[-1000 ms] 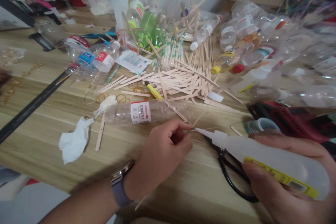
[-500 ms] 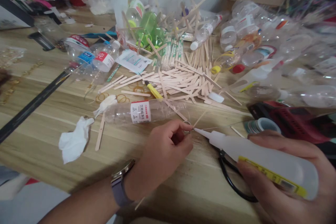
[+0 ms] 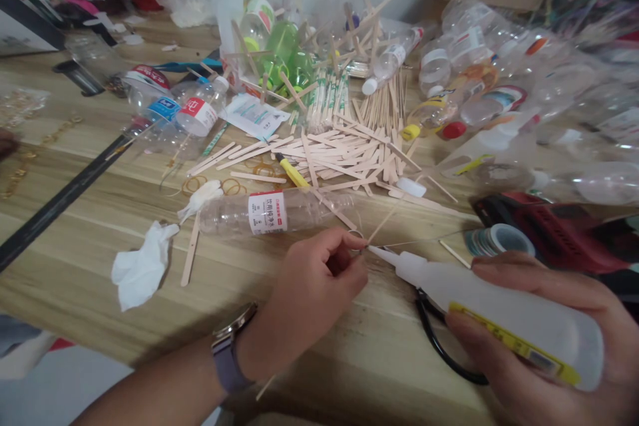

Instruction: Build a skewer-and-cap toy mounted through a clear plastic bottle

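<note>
Towards the front edge of the tabletop, left hand: my left hand is nearly closed, thumb and forefinger pinched on a small ring-like piece, too fine to make out fully.
Right hand: my right hand wraps a translucent squeeze bottle, which lies tilted in my grip, its yellow label facing me.
Nozzle: its thin white tip points left and meets the piece, or stops just beside it; I cannot tell which.
Thin stick: a slim wooden stick slants up and right from my left fingertips; I cannot tell whether I hold it.
Watch: a round watch on a greyish strap circles my left wrist.
Scissors: the black-handled scissors lie under the bottle, partly hidden.
Spool: beyond my right fingers, a spool sits beside a red-and-black tool.
Water bottle: a clear bottle with a red-and-white label lies just beyond my left hand.
Tissue: a crumpled white tissue rests nearer the tabletop's front left.
Craft sticks: flat wooden sticks heap up towards the far edge.
Bottle pile: empty plastic bottles crowd the far right corner.
</note>
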### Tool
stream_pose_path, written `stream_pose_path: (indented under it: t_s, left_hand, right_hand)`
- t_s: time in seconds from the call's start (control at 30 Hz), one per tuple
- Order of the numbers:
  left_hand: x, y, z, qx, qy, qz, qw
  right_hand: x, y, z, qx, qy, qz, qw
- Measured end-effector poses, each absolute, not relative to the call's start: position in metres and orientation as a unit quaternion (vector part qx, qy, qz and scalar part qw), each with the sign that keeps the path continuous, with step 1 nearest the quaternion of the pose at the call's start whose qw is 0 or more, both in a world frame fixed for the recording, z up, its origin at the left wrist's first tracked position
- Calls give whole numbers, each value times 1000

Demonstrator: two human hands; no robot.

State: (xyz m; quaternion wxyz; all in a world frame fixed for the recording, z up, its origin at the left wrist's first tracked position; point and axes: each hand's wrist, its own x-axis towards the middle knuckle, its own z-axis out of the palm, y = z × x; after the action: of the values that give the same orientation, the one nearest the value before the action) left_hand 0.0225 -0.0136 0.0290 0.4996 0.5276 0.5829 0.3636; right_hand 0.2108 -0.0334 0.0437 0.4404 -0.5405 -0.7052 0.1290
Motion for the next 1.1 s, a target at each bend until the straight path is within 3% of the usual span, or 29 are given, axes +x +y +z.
stream_pose_path:
  t_s: [0.3, 0.73, 1.1]
  left_hand:
    - [22, -15, 29, 510, 569, 369, 529]
    - [23, -9, 23, 399, 520, 369, 659]
    - [24, -10, 21, 389, 498, 369, 681]
  right_hand:
    - [211, -33, 44, -549, -700, 130, 439]
    - [213, -35, 43, -554, -694, 130, 441]
    - [220, -31, 42, -583, -683, 124, 422]
